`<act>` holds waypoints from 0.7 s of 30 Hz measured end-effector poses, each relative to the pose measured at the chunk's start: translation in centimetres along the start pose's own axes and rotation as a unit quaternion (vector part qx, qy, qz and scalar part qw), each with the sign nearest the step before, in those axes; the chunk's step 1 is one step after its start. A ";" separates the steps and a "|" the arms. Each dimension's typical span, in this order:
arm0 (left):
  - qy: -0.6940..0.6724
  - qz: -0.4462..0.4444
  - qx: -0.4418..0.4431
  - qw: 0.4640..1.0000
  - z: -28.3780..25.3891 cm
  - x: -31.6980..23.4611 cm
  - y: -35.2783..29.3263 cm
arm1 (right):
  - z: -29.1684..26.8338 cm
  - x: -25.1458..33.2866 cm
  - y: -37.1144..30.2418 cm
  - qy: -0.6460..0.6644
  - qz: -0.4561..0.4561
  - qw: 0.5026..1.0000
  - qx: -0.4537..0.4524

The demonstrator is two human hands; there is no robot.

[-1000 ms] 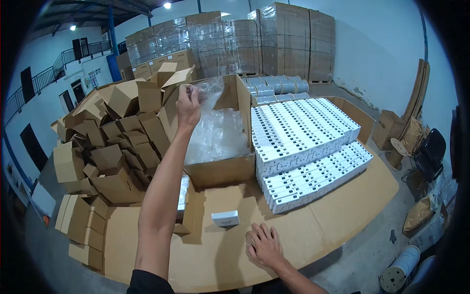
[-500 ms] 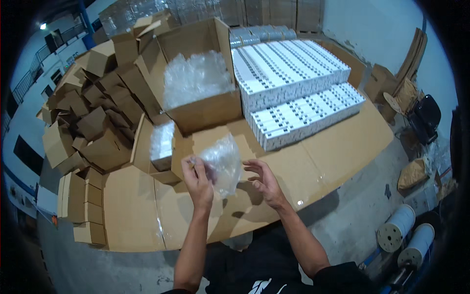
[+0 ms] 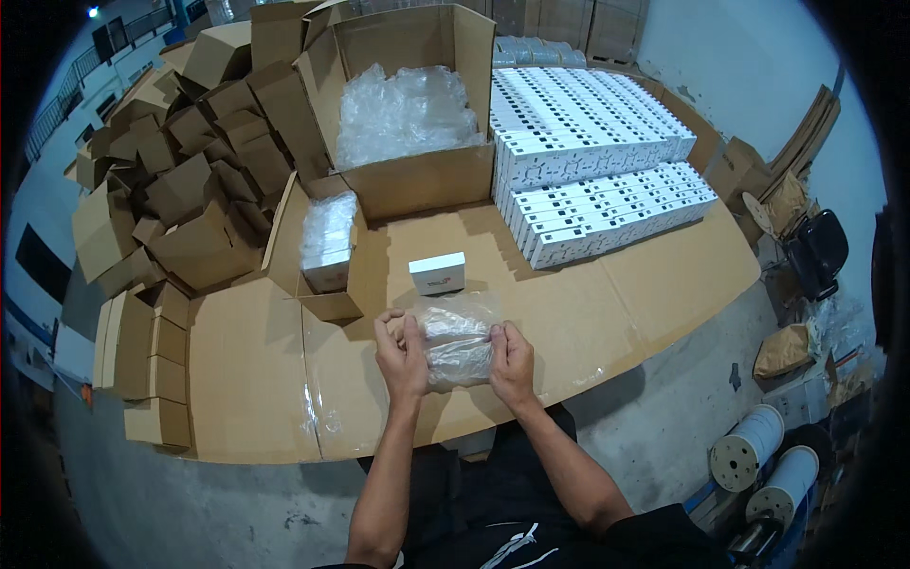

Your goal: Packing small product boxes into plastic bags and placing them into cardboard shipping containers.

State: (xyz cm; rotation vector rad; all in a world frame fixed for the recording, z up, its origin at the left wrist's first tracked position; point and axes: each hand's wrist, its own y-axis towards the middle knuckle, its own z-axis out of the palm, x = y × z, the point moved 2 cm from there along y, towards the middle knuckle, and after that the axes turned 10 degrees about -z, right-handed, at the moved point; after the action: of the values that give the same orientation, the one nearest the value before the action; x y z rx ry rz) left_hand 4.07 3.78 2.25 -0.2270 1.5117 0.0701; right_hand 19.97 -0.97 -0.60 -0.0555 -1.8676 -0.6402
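Note:
A clear plastic bag (image 3: 460, 343), crinkled and see-through, is stretched low over the cardboard-covered table. My left hand (image 3: 403, 360) grips its left edge, with the thumb on top and the index finger bent outward. On the opposite edge, my right hand (image 3: 513, 366) pinches the plastic between thumb and fingers. Just beyond the bag stands a small white box (image 3: 438, 274), touched by neither hand. To its left, an open carton (image 3: 358, 270) holds a stack of plastic-wrapped boxes (image 3: 327, 237).
A large open carton (image 3: 417, 185) full of clear plastic bags (image 3: 408, 114) stands behind. Rows of white boxes (image 3: 588, 133) are stacked at right. Open brown cartons (image 3: 204, 251) pile up at left, near smaller closed ones (image 3: 166, 370). Cable spools (image 3: 749, 441) lie on the floor at right.
My right hand, open and apart before, now holds the bag's right edge. The bag has been lowered and spread between both hands. The small white box has come into sight behind it.

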 end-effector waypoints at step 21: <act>0.069 0.044 0.014 0.997 -0.7 2.4 -1.6 | -2.1 -1.6 2.6 0.246 0.143 0.954 -0.094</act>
State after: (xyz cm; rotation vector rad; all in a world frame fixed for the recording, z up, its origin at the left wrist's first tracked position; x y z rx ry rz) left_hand 3.79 1.85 -0.02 -0.1446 1.6594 0.1048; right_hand 23.28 0.72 -0.46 -0.2635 -1.2837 -0.5655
